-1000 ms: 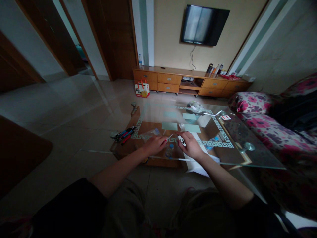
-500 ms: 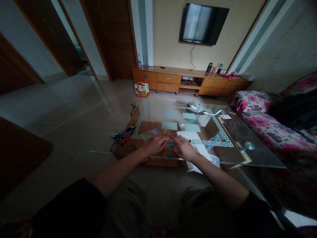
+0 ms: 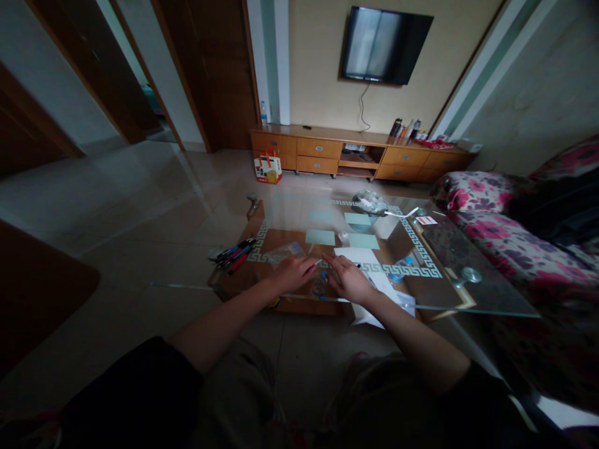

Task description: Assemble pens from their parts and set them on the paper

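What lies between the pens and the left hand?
In the head view, part of a patterned border and a clear plastic packet lie between the pens and the left hand.

We record a dim room under weak, diffuse light. We note pale bands of glare on the television (image 3: 387, 47) and a dull sheen on the floor (image 3: 140, 212). Toward the left edge, we observe the door frame (image 3: 181, 75) slanting with wide-angle distortion. We find the thin stick (image 3: 319, 262) in the left hand (image 3: 294, 273) poorly resolved.
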A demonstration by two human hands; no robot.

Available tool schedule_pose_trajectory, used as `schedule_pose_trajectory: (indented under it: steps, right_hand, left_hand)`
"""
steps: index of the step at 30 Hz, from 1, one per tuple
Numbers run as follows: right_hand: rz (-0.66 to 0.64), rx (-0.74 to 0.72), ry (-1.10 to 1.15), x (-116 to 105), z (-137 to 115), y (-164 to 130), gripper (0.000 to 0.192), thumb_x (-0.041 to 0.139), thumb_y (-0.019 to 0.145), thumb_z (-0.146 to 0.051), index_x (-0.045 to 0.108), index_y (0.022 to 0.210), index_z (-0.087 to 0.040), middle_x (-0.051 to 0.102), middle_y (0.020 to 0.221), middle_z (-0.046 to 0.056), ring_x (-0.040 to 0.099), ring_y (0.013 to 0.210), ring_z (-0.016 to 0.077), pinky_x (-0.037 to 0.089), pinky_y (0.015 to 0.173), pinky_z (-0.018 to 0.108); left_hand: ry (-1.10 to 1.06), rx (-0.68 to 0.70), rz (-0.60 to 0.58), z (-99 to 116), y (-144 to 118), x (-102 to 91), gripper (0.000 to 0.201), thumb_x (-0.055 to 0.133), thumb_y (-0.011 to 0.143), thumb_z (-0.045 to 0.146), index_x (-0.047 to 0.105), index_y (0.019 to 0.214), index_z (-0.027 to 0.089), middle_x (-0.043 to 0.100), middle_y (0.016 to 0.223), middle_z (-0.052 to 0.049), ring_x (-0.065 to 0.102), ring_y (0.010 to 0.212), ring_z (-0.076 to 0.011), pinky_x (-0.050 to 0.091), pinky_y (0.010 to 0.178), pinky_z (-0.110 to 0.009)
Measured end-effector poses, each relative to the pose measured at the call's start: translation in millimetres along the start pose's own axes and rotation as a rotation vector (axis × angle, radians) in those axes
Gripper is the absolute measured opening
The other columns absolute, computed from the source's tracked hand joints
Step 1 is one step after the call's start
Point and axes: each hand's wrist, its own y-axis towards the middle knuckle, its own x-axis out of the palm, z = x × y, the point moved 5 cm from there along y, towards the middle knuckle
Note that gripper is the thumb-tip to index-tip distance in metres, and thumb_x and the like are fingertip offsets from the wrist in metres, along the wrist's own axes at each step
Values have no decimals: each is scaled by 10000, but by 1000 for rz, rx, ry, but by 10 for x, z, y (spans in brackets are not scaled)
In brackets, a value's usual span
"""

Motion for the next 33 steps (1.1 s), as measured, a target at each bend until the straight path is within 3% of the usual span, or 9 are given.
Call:
schedule_pose_trajectory:
  steps: [8, 16, 22, 28, 33]
  right_hand:
    - [217, 218, 21, -80, 224, -56, 418, 535, 905, -210, 529, 1323, -229, 659, 1166, 90, 619, 1019, 248, 494, 930, 404]
    - [273, 295, 14, -129, 289, -77, 218, 539, 932, -256, 621, 1132, -225, 696, 1046, 70, 644, 908, 221, 492, 866, 356]
    - [268, 295, 29, -139, 305, -85, 232, 515, 909, -189, 620, 1114, -224, 696, 1002, 61, 642, 850, 210, 490, 843, 345]
    - [286, 321, 37, -163, 335, -101, 317, 507, 908, -188, 564, 1217, -228, 703, 995, 58, 636, 813, 210, 484, 823, 347]
    - [322, 338, -1, -250, 446, -104, 258, 505, 930, -243, 578, 1175, -210, 695, 1003, 78, 619, 859, 233, 464, 866, 383]
  left_hand:
    - [-15, -12, 6, -29, -6, 18, 280, 455, 988, 268, 654, 1173, 205, 736, 990, -84, 688, 896, -199, 518, 858, -330]
    - [-20, -10, 9, -35, -12, 22, 282, 451, 988, 265, 660, 1167, 208, 737, 993, -85, 689, 888, -202, 523, 842, -337]
    - [0, -7, 6, -39, -11, 42, 289, 451, 988, 272, 652, 1188, 214, 737, 1006, -77, 687, 885, -196, 525, 843, -330]
    - [0, -18, 2, -42, -18, 36, 302, 436, 997, 286, 645, 1203, 214, 735, 1021, -80, 686, 921, -201, 517, 872, -340]
    - [-10, -17, -13, -38, -13, 30, 295, 436, 997, 290, 653, 1185, 220, 736, 988, -72, 683, 892, -192, 512, 854, -332]
